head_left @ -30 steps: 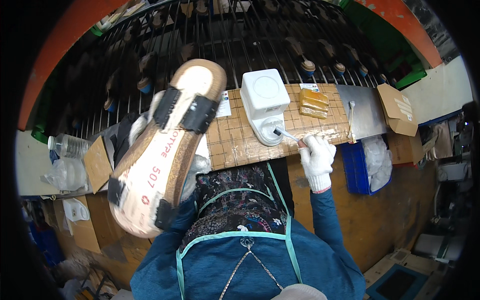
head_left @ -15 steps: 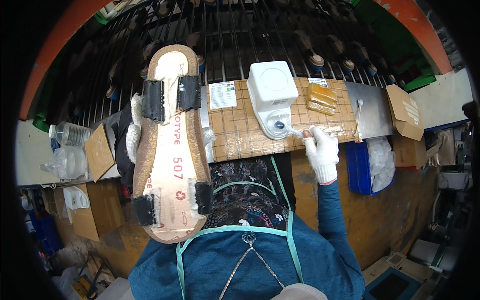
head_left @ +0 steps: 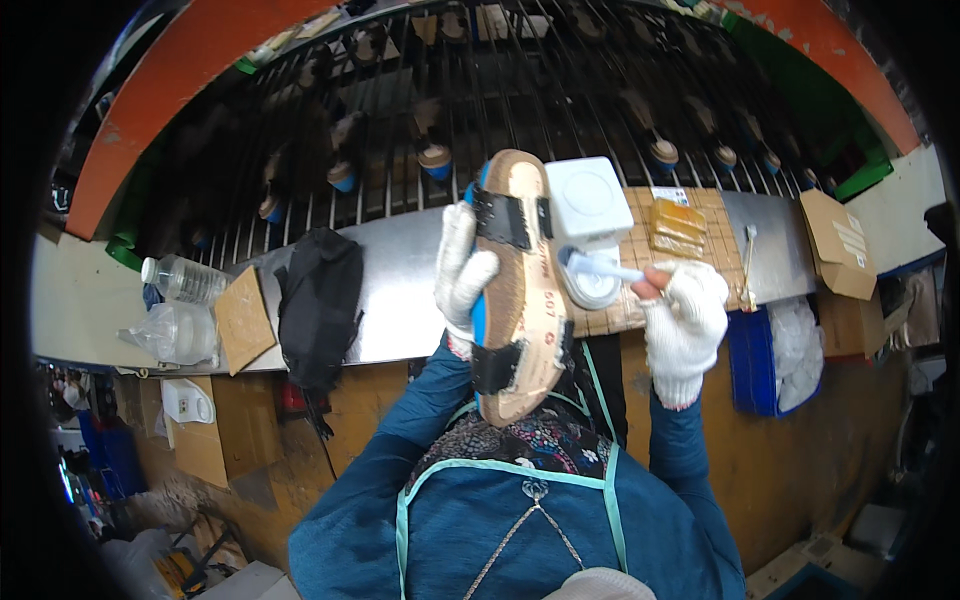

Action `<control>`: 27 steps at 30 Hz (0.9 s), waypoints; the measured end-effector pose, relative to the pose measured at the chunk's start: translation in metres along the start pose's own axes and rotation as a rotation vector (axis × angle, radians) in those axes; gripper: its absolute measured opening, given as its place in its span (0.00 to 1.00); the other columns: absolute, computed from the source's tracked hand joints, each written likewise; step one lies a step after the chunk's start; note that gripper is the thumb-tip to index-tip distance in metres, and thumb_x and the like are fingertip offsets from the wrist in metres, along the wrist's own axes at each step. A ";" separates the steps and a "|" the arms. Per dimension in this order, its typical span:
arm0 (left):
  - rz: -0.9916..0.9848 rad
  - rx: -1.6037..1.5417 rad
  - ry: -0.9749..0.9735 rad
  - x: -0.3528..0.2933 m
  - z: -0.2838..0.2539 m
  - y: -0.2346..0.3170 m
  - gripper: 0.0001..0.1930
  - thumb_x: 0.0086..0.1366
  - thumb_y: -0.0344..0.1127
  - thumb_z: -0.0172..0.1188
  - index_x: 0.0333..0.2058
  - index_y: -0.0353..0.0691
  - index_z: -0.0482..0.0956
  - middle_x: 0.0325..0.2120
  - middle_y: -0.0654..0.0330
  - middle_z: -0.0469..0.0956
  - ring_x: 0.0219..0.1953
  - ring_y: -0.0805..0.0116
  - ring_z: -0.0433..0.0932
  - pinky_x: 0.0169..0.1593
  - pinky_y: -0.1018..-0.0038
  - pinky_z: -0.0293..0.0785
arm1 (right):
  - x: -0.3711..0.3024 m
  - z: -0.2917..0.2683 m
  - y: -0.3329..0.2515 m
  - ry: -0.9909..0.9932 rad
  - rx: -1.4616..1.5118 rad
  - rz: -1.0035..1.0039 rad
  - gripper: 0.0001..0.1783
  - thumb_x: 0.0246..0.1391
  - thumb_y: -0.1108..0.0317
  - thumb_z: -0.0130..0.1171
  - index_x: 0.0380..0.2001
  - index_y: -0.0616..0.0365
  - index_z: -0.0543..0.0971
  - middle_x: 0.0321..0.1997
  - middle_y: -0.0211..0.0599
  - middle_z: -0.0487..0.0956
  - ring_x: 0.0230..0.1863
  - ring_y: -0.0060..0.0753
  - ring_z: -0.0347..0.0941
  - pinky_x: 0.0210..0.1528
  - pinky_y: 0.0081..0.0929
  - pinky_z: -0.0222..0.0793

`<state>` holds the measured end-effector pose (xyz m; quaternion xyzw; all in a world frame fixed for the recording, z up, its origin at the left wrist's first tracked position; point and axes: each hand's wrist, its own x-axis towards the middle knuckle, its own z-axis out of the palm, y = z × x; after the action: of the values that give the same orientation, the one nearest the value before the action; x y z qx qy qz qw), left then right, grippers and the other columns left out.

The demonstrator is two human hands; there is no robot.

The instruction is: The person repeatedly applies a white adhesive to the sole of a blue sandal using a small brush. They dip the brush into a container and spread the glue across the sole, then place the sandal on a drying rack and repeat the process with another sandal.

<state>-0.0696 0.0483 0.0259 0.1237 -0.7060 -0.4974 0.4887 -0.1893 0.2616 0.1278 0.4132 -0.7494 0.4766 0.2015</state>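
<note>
A shoe (head_left: 530,280), its pale underside and brown rim turned to the camera, is held upright just left of a white pot (head_left: 590,200), whose left edge is partly covered by it in this view. The shoe is supported by the gloved left hand (head_left: 462,270), whose fingers are slightly parted along the blue form (head_left: 479,318) inside; the thumb is hidden, so how tightly it is gripped cannot be told. Four black strap ends are seen folded onto the underside.

To the right of the pot, a brush (head_left: 608,267) is pinched by its pale handle between the bare fingertips of the gloved right hand (head_left: 688,322), the other fingers curled in. Its dark tip is seen over the pot's near, lower part; whether anything is touched by it cannot be made out.

With a form inside, the shoe is judged stiff and fairly weighty, hardly fragile, with little slip to be expected against knitted gloves. It would best be taken by the form's sides at the narrow middle, with the flat underside left free; the brush, likely light, is best pinched well back from its tip.

Yellow blocks (head_left: 677,228) are set right of the pot; a black cloth (head_left: 322,300) is laid well to its left.
</note>
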 end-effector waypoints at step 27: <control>0.207 -0.182 -0.087 0.005 -0.027 0.016 0.36 0.65 0.39 0.51 0.69 0.28 0.57 0.73 0.47 0.51 0.74 0.57 0.52 0.75 0.57 0.48 | 0.043 0.025 -0.033 -0.151 0.068 -0.143 0.10 0.43 0.68 0.75 0.32 0.55 0.87 0.34 0.34 0.82 0.38 0.35 0.72 0.43 0.30 0.64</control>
<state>-0.0452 0.0372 0.0423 -0.0163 -0.6875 -0.5113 0.5154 -0.1850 0.2139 0.1643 0.5069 -0.7145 0.4536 0.1638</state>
